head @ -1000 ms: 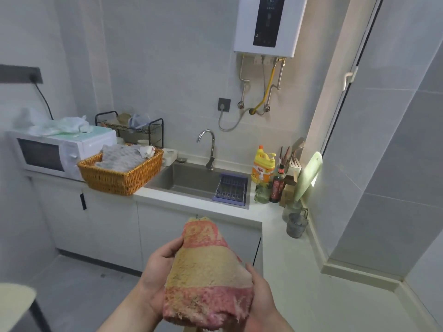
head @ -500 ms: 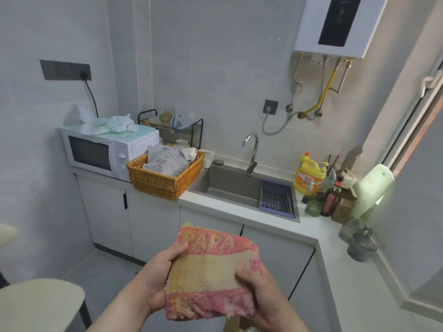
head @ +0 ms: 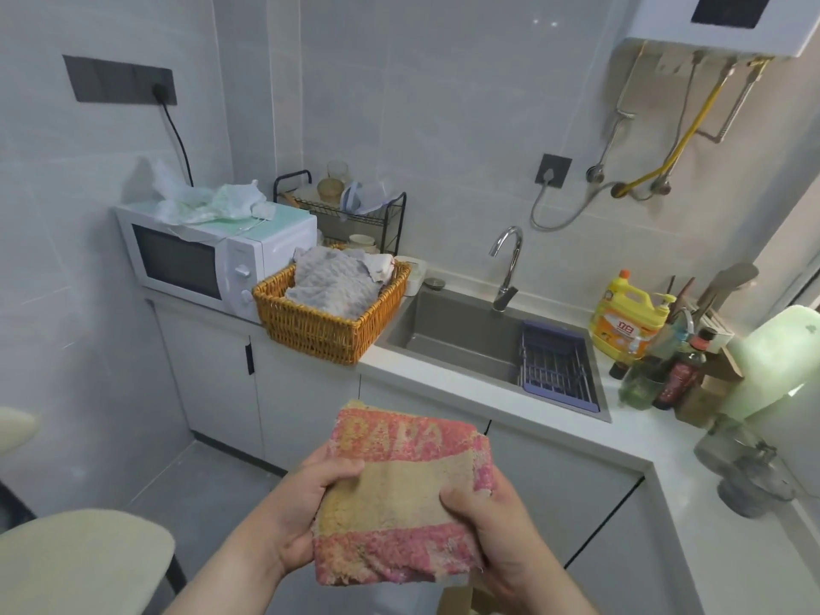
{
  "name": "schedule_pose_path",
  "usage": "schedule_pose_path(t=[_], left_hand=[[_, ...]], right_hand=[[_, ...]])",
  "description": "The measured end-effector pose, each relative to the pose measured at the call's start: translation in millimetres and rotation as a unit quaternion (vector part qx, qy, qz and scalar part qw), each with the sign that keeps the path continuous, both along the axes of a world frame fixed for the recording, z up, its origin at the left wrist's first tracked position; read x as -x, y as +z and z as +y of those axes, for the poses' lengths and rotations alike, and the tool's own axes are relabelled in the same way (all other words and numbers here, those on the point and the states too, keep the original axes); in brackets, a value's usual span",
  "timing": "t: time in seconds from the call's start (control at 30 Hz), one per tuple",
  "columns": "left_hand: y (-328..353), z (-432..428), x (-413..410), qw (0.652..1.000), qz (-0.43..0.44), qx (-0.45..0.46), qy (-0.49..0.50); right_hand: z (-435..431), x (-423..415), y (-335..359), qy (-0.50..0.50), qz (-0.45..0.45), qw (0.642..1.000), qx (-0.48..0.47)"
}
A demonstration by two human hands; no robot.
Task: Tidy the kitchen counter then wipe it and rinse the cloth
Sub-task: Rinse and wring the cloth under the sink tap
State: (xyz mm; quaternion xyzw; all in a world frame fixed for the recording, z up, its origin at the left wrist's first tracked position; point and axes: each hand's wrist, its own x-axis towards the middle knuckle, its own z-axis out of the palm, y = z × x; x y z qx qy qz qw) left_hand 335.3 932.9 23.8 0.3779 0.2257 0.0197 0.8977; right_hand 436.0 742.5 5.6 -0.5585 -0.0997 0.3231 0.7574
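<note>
A folded pink and tan cloth (head: 399,503) is held flat in front of me, low in the view. My left hand (head: 306,512) grips its left edge, thumb on top. My right hand (head: 501,530) grips its right edge, thumb over the tan band. The white counter (head: 448,383) runs along the wall and turns toward me on the right. A grey sink (head: 461,339) with a chrome tap (head: 506,268) is set into it, beyond the cloth. A purple drain rack (head: 554,370) sits in the sink's right side.
A wicker basket (head: 324,330) with grey cloths stands left of the sink beside a white microwave (head: 213,259). A yellow detergent jug (head: 625,321), dark bottles (head: 674,379) and a pale green board (head: 772,361) crowd the right corner. A grey cup (head: 745,481) stands nearer. A cream stool (head: 80,565) is at bottom left.
The view has swung left and drawn closer to the counter. Both hands kept hold of the cloth, which now lies flatter and wider between them.
</note>
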Motion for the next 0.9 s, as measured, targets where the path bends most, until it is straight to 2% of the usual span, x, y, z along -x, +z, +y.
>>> schedule_pose_path(t=[0.23,0.4,0.57,0.77,0.9], left_hand=[[-17,53,-95,0.999,0.014,-0.042,-0.012],[-19,74,-175,0.998,-0.035,-0.055,-0.012],[-8,80,-234,0.98,-0.07,-0.188,-0.016],[4,83,-304,0.99,-0.061,-0.118,-0.049],[11,89,-352,0.988,-0.052,-0.128,-0.074]], right_hand=[[54,-89,-12,-0.023,-0.117,0.991,0.053],[71,-157,-9,-0.041,-0.183,0.976,0.11],[70,-209,-1,-0.073,-0.215,0.96,0.161],[65,-264,-2,-0.125,-0.186,0.959,0.175],[66,-298,-6,-0.134,-0.148,0.967,0.159]])
